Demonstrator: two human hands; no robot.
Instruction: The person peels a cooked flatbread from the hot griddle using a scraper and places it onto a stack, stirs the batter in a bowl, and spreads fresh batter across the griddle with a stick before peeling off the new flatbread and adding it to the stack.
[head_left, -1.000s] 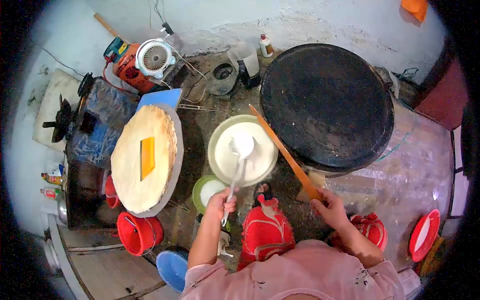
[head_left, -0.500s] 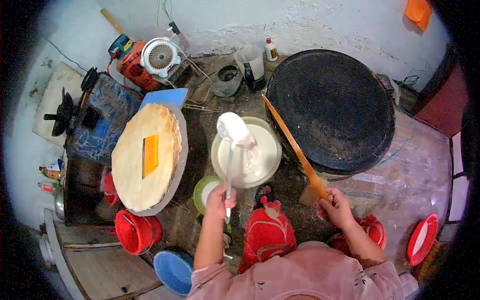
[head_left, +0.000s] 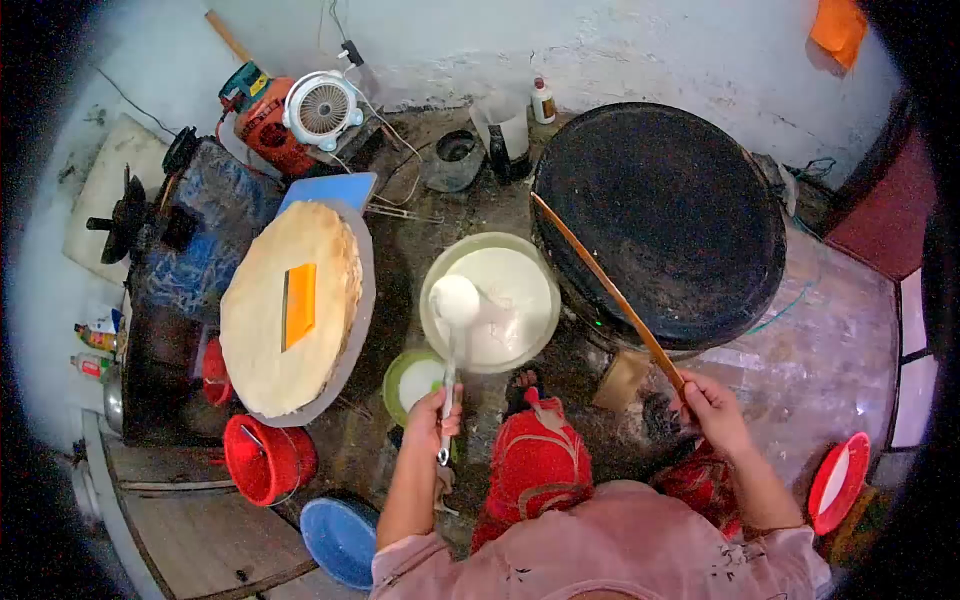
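My left hand (head_left: 433, 413) is closed round the handle of a metal ladle (head_left: 456, 300). The ladle's bowl, full of white batter, is over the pale green basin (head_left: 428, 330) of batter (head_left: 515, 305); I cannot tell whether it touches the surface. My right hand (head_left: 708, 408) grips one end of a long, thin wooden spreader (head_left: 625, 308). Its far tip reaches the left edge of the round black griddle (head_left: 665, 225). A smaller green bowl (head_left: 393, 385) with white contents sits just beyond my left hand.
At left, a stack of thin pancakes (head_left: 265, 330) on a round board carries an orange scraper (head_left: 299, 308). A red bucket (head_left: 268, 460) and blue basin (head_left: 343, 540) stand nearer me. Behind are a gas cylinder (head_left: 268, 125), a white blower (head_left: 322, 110) and a jug (head_left: 503, 135).
The ladle has tipped from over the basin's far left rim down toward the batter. My right hand has shifted right, and the spreader has turned more edge-on.
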